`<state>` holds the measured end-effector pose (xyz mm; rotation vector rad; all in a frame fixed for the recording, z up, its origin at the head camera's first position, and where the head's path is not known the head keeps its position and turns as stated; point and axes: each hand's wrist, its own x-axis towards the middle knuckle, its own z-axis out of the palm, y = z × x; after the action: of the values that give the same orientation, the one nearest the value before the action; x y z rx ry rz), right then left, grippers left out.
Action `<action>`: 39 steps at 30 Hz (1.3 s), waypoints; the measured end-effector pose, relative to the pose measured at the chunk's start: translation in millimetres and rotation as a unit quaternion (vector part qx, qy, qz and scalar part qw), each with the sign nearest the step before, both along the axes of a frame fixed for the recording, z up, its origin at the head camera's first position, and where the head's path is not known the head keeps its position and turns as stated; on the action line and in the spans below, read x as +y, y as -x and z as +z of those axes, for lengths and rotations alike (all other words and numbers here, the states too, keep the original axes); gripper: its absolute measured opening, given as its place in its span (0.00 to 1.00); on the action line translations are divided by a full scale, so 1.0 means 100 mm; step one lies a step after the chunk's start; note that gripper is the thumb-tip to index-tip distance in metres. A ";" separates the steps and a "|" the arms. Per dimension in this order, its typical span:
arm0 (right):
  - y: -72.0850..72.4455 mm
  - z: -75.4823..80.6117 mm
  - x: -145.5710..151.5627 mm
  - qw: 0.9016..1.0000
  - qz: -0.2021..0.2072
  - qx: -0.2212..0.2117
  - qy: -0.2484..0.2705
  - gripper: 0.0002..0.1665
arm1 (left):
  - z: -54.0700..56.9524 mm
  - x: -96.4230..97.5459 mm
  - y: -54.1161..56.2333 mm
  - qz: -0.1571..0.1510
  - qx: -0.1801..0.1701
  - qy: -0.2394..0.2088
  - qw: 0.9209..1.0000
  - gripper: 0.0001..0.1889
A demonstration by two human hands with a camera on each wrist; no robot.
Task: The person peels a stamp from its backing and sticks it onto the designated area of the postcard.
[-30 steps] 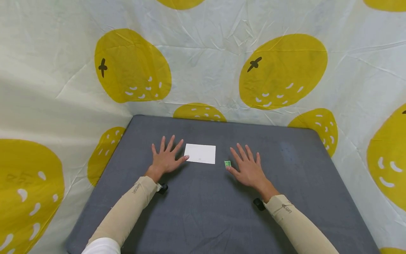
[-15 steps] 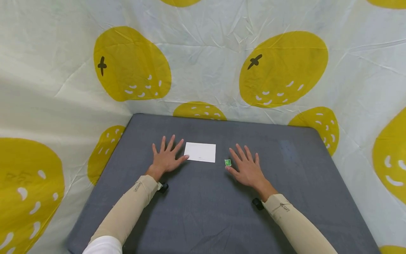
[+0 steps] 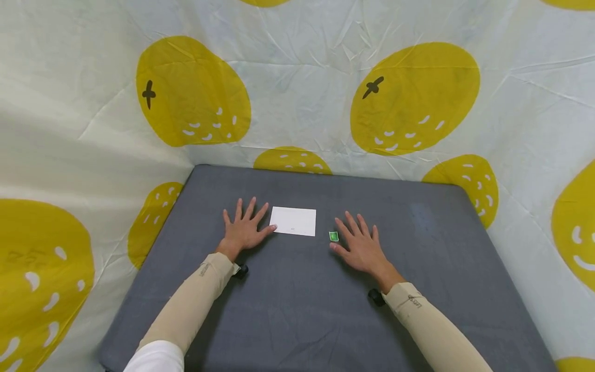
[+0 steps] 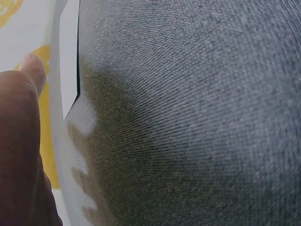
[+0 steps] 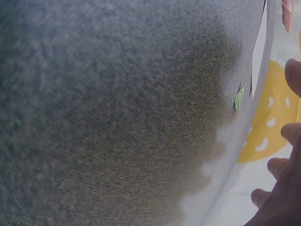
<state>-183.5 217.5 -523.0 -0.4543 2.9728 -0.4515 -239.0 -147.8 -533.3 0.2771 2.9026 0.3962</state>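
A white rectangular card or envelope [image 3: 294, 221] lies flat near the middle of the grey table, with small faint print near its front edge. My left hand [image 3: 244, 231] is spread at its left; the thumb tip overlaps the card's left corner in the head view. To the right of the card lies a small green stamp [image 3: 333, 236] with a pale border, its edges curling up a little in the right wrist view. My right hand [image 3: 361, 249] is spread just beside the stamp, thumb and index finger on either side of it. In the wrist views both hands hover over the cloth, holding nothing.
A grey cloth-covered table [image 3: 297, 299] stretches under both arms. White curtains [image 3: 297, 103] printed with yellow fruit hang behind it and along its sides. Each wrist carries a small black camera [image 3: 376, 297] below a beige sleeve.
The head view has tilted slightly, so the scene sits a little higher or lower. My right hand has shifted very slightly left; the card and stamp lie as before.
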 end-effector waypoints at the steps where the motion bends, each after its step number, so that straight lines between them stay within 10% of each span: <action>1: 0.00 -0.01 0.01 1.000 -0.001 -0.002 0.000 0.47 | -0.01 0.00 0.00 0.000 -0.003 -0.002 1.000 0.45; 39: 0.21 -0.11 0.17 0.992 0.059 -0.063 0.090 0.45 | -0.13 0.09 0.13 -0.005 -0.069 -0.011 0.998 0.40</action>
<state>-204.3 234.2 -534.3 -0.5902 2.7783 -0.7115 -251.5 -138.4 -546.3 0.2574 2.7632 0.4294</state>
